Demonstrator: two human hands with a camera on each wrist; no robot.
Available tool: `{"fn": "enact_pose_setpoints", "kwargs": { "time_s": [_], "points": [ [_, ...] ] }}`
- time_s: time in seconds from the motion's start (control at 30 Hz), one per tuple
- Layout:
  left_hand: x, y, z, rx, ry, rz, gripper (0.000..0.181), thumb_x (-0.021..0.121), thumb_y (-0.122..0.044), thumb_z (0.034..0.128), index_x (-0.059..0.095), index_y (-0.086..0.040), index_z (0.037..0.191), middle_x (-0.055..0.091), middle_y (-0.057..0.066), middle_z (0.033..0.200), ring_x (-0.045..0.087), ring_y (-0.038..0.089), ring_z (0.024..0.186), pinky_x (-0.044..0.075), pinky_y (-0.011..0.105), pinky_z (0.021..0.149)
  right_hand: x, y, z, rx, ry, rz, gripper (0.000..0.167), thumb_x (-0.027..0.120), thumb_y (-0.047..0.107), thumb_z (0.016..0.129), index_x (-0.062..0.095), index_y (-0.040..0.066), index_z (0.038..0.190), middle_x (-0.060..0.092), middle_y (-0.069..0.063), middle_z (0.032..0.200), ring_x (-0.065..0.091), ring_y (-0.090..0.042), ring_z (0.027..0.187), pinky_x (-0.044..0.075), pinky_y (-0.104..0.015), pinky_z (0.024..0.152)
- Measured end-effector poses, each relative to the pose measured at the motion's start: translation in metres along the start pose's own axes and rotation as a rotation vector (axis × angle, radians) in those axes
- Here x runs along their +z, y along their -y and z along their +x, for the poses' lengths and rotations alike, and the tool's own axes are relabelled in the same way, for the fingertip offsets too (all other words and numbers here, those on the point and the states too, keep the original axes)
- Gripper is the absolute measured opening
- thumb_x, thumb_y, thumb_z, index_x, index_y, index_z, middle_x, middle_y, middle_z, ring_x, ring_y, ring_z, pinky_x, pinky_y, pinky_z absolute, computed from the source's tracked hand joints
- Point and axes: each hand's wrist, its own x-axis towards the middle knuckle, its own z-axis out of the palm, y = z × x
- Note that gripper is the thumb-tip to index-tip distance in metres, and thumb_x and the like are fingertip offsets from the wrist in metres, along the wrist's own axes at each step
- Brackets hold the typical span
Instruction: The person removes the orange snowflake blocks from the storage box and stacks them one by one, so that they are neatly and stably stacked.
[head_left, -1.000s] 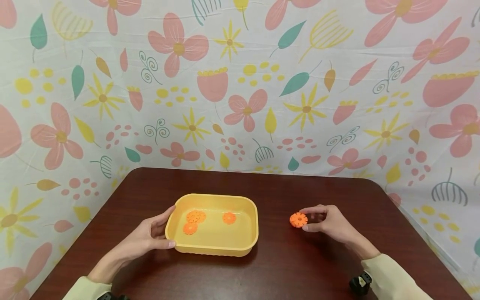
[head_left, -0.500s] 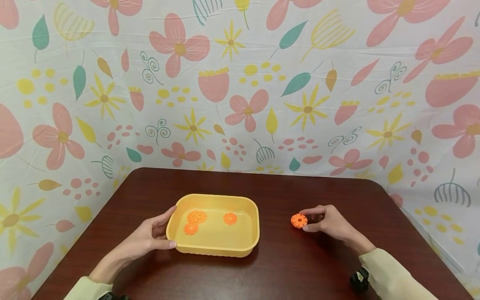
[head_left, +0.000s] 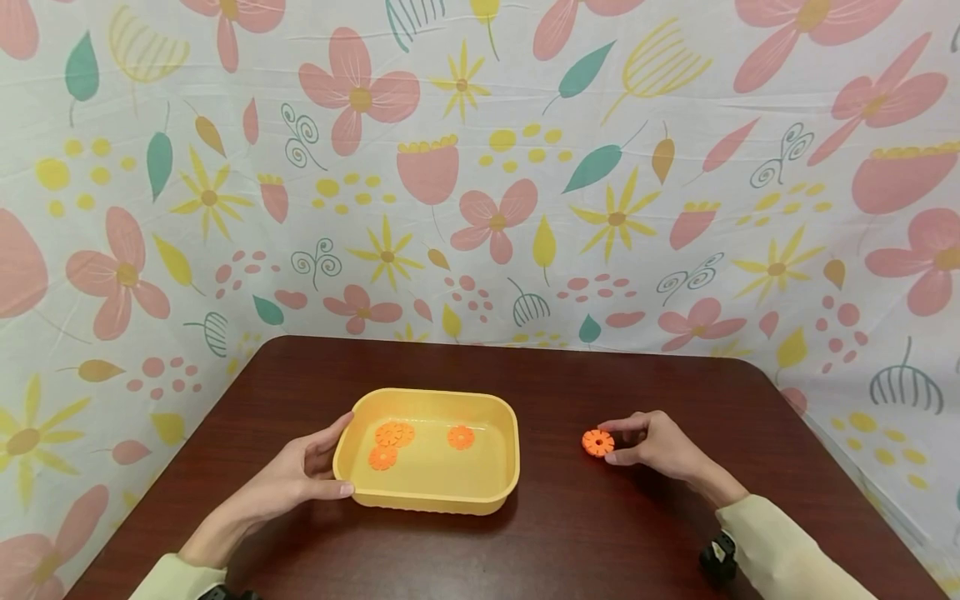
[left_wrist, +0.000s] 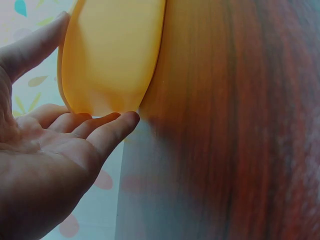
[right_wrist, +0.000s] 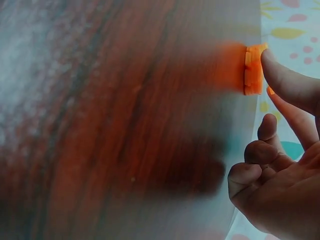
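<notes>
My left hand grips the left end of a yellow plastic tray, thumb at the near corner and fingers at the far side. In the left wrist view, its fingers line the tray's end wall. Inside lie several flat orange snowflake discs: overlapping discs at the back left, a disc in front of them, and a disc to the right. Right of the tray, my right hand pinches a small stack of orange snowflake discs between thumb and forefinger; its layered edge shows in the right wrist view.
The dark reddish-brown table has rounded far corners. A floral cloth hangs behind it and along both sides. A black strapped device sits on my right wrist. A gap of bare tabletop separates the tray from the disc stack.
Both hands, the tray and the orange discs keep their places on the table. Only a slight shift of the whole head view shows.
</notes>
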Motion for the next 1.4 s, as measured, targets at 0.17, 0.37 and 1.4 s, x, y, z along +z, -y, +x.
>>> {"fn": "enact_pose_setpoints", "kwargs": {
  "time_s": [0.17,0.37,1.4],
  "points": [
    [-0.0008,0.0018,0.0000,-0.003,-0.002,-0.006,0.099,0.076,0.000,0.0937,0.009,0.001,0.167,0.012,0.025,0.172,0.032,0.050,0.148,0.051,0.033,0.104,0.0008,-0.0012,0.0010,-0.004,0.004,-0.019,0.047,0.092,0.012,0.081,0.078,0.001,0.124,0.060,-0.010,0.088,0.049,-0.025,0.080,0.040,-0.028,0.060],
    [-0.0009,0.0020,0.0000,0.001,-0.003,-0.005,0.100,0.076,-0.001,0.0937,0.009,0.001,0.168,0.012,0.025,0.172,0.032,0.049,0.148,0.051,0.033,0.104,0.0009,-0.0005,0.0022,-0.007,0.011,-0.034,0.047,0.092,0.012,0.081,0.078,0.002,0.124,0.059,-0.010,0.086,0.048,-0.025,0.079,0.039,-0.028,0.059],
    [-0.0020,0.0030,0.0011,0.003,-0.006,0.001,0.099,0.076,0.000,0.0931,0.010,0.002,0.167,0.013,0.025,0.171,0.033,0.050,0.148,0.051,0.031,0.103,0.0006,-0.0005,0.0028,-0.026,-0.001,-0.042,0.051,0.093,0.013,0.080,0.076,0.000,0.127,0.056,-0.011,0.088,0.047,-0.024,0.078,0.037,-0.027,0.058]
  ]
}}
